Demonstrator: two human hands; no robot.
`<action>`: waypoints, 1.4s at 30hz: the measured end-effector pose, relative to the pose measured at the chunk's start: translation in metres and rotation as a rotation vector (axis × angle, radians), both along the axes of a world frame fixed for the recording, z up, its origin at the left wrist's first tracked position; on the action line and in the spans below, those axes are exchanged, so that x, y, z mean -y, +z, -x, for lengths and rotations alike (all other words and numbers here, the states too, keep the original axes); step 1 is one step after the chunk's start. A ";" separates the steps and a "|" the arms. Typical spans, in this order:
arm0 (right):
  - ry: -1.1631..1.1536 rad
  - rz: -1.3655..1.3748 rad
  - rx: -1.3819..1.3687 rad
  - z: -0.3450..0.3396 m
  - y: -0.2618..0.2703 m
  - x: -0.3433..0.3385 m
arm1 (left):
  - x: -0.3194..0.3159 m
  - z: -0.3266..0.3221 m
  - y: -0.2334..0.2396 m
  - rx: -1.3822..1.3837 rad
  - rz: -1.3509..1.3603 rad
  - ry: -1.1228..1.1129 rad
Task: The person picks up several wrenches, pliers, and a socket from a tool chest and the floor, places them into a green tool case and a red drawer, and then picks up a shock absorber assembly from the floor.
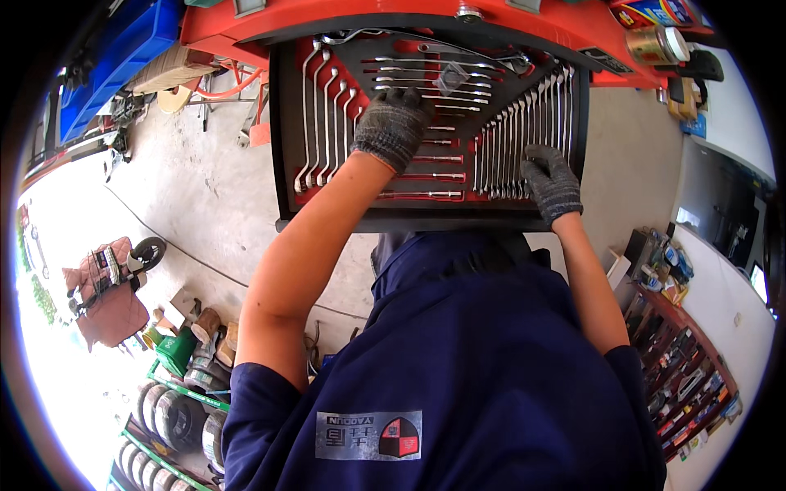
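An open tool drawer (368,220) with a black foam insert and red-edged cutouts lies before me. My left hand (393,130), in a dark grey knit glove, is over the middle row of tools with fingers curled. Its fingertips are hidden, so any grip cannot be seen. Left of it lie offset ring wrenches (305,116); above its fingers are thin double-ended wrenches (439,80), with a small clear plastic bag (451,78) across them. My right hand (552,181), gloved alike, rests bent-fingered by the lower right of the combination wrenches (514,147). Contact there is unclear.
The red tool cabinet (399,12) rises beyond the drawer, with a jar (657,46) at its right. A blue bin (116,67) is at upper left. Tires (178,420) fill a green rack behind me on the left; a shelf (688,368) with small goods is at right.
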State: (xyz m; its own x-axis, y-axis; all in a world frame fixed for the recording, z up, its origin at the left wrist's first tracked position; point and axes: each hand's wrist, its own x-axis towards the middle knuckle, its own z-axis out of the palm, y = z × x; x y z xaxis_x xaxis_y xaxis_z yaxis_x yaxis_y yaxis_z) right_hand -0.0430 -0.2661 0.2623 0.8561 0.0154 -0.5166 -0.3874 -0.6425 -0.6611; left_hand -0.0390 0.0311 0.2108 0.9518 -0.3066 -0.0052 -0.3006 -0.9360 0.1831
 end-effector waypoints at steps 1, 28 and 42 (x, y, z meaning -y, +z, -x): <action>-0.072 -0.003 -0.016 0.007 0.002 0.007 | 0.003 -0.002 0.003 -0.005 -0.015 -0.025; -0.315 -0.246 -0.150 0.066 0.008 0.106 | 0.043 -0.011 0.059 -0.103 0.405 0.163; -0.206 -0.508 -0.117 0.073 -0.005 0.138 | 0.167 0.057 0.019 -0.296 0.398 0.905</action>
